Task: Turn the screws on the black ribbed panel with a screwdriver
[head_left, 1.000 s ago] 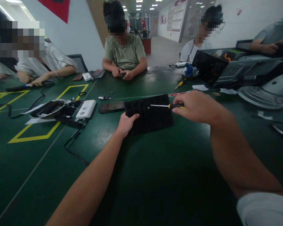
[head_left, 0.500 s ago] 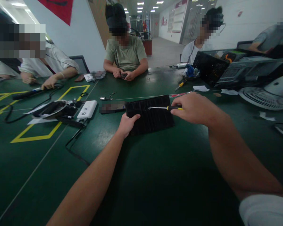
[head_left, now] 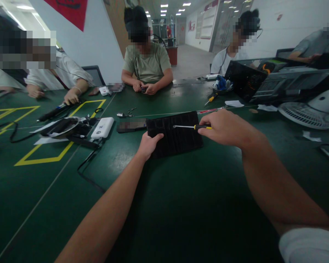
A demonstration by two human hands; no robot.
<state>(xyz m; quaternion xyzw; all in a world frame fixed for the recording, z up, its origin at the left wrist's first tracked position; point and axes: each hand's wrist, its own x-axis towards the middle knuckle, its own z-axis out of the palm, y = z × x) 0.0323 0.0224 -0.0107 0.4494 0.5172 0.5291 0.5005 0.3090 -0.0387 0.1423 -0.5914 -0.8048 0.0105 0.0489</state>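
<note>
A flat black ribbed panel [head_left: 178, 140] lies on the green table [head_left: 181, 204] in front of me. My left hand [head_left: 148, 145] grips its near left corner, fingers closed over the edge. My right hand [head_left: 224, 128] is closed round a screwdriver [head_left: 190, 127] with a black and yellow handle. Its metal shaft points left, with the tip resting on the panel's upper middle.
A white box [head_left: 102, 127], a blurred flat device [head_left: 131, 126], black cables and loose screws [head_left: 130, 110] lie to the left. A fan grille [head_left: 307, 115], dismantled laptops [head_left: 276, 80] and a second screwdriver [head_left: 210, 99] are at the right. Several people sit round the table's far side.
My hands and the screwdriver have barely shifted on the panel. The person at far left has slid a hand and a black tool rightward along the table.
</note>
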